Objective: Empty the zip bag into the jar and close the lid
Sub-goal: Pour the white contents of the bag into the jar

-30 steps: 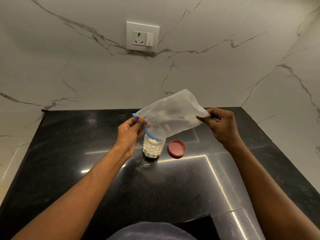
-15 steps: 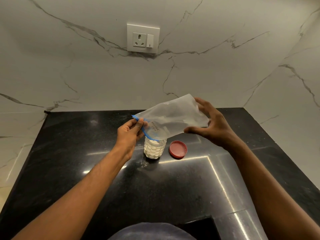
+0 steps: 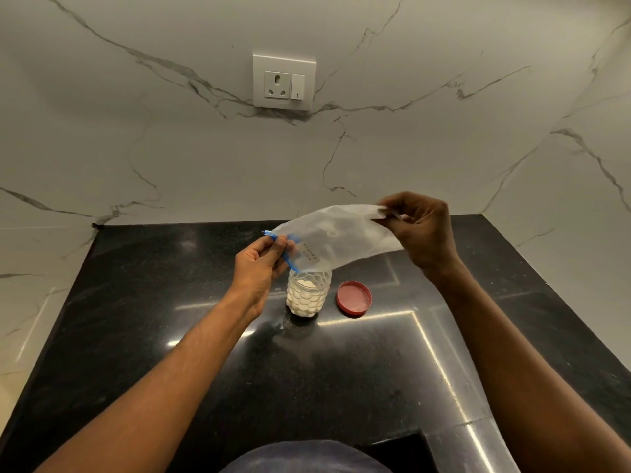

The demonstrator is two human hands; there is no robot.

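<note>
Hands pinch the translucent blue-zipped plastic bag [image 3: 338, 238]: left hand [image 3: 261, 264] at its mouth, right hand [image 3: 421, 230] at its bottom; keep the mouth over the dimpled clear jar [image 3: 308, 293] at frame centre and lift the bottom higher.

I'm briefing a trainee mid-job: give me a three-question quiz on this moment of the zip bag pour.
1. True or false: the red lid is screwed onto the jar.
2. Which hand pinches the blue zip end of the zip bag? A) left hand B) right hand C) neither
3. Fill in: the lid lies on the black countertop to the ____ of the jar.

Key:
1. False; it lies open side up on the countertop, apart from the jar.
2. A; the right hand lifts the bag's closed bottom end.
3. right
</note>
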